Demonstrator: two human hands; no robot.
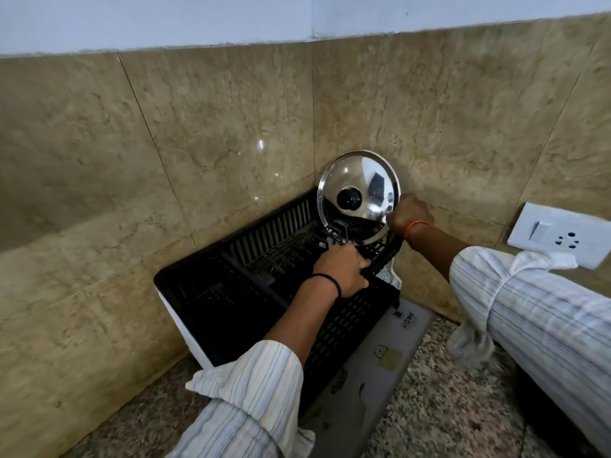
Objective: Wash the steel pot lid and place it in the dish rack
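Observation:
The steel pot lid (358,186) with a black knob stands on edge at the far right end of the black dish rack (218,292), leaning toward the tiled corner. My right hand (408,214) grips the lid's right rim. My left hand (340,271) is closed on the rack's near right rim, just below the lid. The lid's lower edge is hidden behind the rack's prongs.
The rack sits in a corner of beige stone walls on a speckled counter (446,408). A printed grey mat (373,375) lies beside the rack. A white switch and socket plate (558,234) is on the right wall. Something dark sits at the bottom right edge.

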